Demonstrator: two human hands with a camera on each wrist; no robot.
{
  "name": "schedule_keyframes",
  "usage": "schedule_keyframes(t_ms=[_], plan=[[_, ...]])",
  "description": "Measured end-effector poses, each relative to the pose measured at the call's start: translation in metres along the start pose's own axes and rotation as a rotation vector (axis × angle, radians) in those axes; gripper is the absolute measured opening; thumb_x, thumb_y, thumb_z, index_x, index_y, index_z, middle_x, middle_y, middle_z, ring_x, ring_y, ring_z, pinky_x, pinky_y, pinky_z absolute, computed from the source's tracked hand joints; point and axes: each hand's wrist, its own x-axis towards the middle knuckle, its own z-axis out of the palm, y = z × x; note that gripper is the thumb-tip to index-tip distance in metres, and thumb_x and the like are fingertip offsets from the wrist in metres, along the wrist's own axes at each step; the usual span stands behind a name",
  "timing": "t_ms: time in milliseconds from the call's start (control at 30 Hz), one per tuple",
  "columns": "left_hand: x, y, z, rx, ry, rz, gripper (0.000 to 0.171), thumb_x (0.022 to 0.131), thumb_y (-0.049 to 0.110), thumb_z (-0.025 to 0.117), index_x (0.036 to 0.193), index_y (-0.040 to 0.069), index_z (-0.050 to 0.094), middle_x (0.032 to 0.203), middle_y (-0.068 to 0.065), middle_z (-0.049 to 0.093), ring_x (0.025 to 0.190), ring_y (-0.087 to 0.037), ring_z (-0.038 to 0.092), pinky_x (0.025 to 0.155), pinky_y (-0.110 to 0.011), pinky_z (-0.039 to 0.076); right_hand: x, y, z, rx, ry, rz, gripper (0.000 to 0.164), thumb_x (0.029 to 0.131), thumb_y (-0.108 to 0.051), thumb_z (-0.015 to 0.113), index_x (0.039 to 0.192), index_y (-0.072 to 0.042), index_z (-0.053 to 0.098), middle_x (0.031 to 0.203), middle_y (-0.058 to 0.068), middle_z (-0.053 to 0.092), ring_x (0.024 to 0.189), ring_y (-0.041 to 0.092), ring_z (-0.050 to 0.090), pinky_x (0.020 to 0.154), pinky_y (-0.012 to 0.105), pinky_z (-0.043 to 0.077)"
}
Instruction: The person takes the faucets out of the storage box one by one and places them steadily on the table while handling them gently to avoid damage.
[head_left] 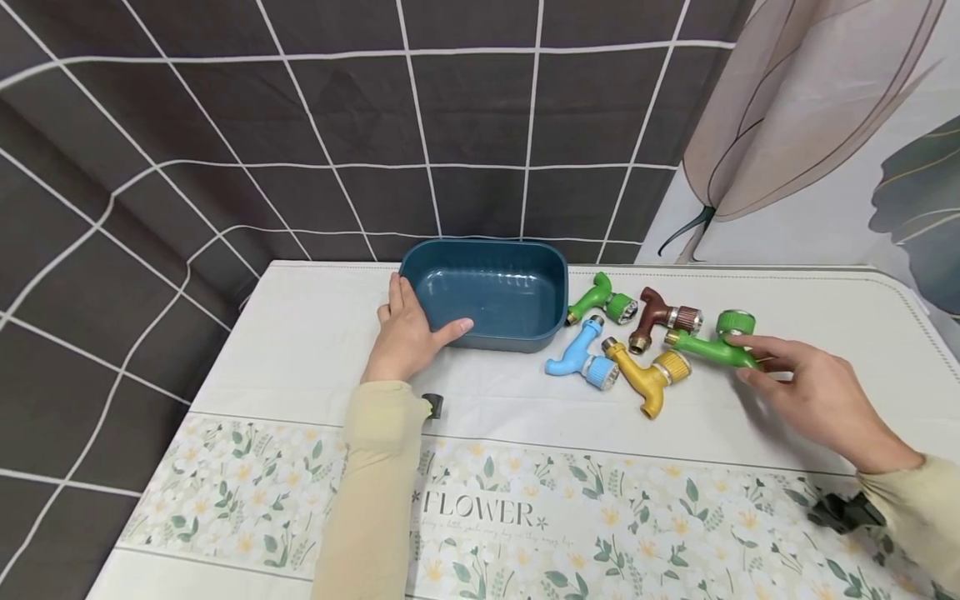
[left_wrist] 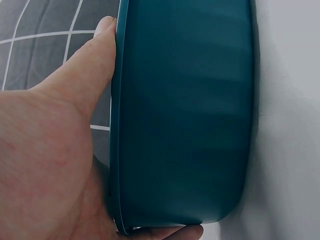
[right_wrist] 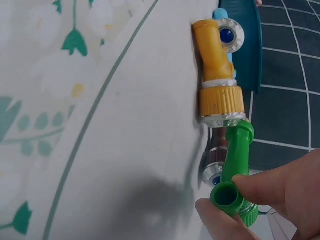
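Note:
My left hand [head_left: 405, 337] rests against the left front corner of a dark teal plastic tub [head_left: 487, 342]. Its thumb lies straight along the front rim, and the fingers reach along the left end wall. At the right, my right hand [head_left: 817, 400] pinches a green faucet [head_left: 716, 350] by its spout end between thumb and fingers. In the right wrist view, the spout opening of that green faucet [right_wrist: 237, 160] faces the camera. Left of it lie a brown faucet [head_left: 654, 317], a yellow faucet [head_left: 643, 379], a light blue faucet [head_left: 579, 354] and another green faucet [head_left: 600, 296].
A white tablecloth [head_left: 487, 400] with a floral band covers the table. Dark checked fabric [head_left: 480, 125] hangs close behind the tub, and a leaf-patterned curtain [head_left: 810, 150] hangs at the back right. Both wrists wear dark camera mounts.

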Motion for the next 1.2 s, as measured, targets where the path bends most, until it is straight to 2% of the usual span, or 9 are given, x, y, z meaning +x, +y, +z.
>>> schedule_keyframes(t_ms=[400,600,800,1033,1200], plan=[[-0.001,0.001,-0.001,-0.001,-0.001,-0.004,0.123,0.088,0.064,0.067,0.157,-0.007,-0.006,0.166,-0.018,-0.015,0.143,-0.046,0.018,0.106,-0.051,0.04,0.005,0.006,0.006,-0.032,-0.063,0.101,0.043,0.088,-0.006,0.073,0.129,0.004,0.064,0.11,0.036,0.065,0.091,0.05,0.066,0.05,0.027,0.042],[0.001,0.001,0.0,0.001,0.003,0.004,0.123,0.088,0.065,0.066,0.157,-0.008,-0.006,0.166,-0.019,-0.015,0.142,-0.046,0.019,0.107,-0.05,0.039,0.012,0.008,0.006,-0.042,-0.079,0.143,0.042,0.091,-0.007,0.069,0.131,0.004,0.063,0.104,0.037,0.066,0.082,0.04,0.066,0.047,0.029,0.041],[0.002,0.001,0.0,-0.001,0.003,0.003,0.123,0.088,0.064,0.066,0.157,-0.007,-0.005,0.166,-0.018,-0.015,0.143,-0.046,0.017,0.109,-0.049,0.037,0.016,0.01,0.005,-0.055,-0.091,0.137,0.041,0.092,-0.008,0.069,0.13,0.004,0.064,0.105,0.037,0.067,0.084,0.042,0.067,0.048,0.03,0.039],[0.001,0.001,-0.001,0.003,-0.001,-0.002,0.123,0.088,0.064,0.067,0.157,-0.007,-0.006,0.166,-0.017,-0.015,0.144,-0.046,0.016,0.11,-0.049,0.036,0.016,0.011,0.006,-0.054,-0.096,0.134,0.042,0.091,-0.009,0.071,0.131,0.003,0.064,0.103,0.035,0.068,0.079,0.034,0.067,0.05,0.03,0.04],[0.001,0.0,0.0,0.003,-0.003,-0.006,0.123,0.087,0.064,0.067,0.157,-0.007,-0.006,0.166,-0.016,-0.016,0.144,-0.045,0.016,0.109,-0.049,0.037,0.016,0.011,0.005,-0.047,-0.109,0.123,0.043,0.09,-0.008,0.071,0.13,0.004,0.064,0.101,0.035,0.068,0.081,0.038,0.066,0.051,0.03,0.041]])
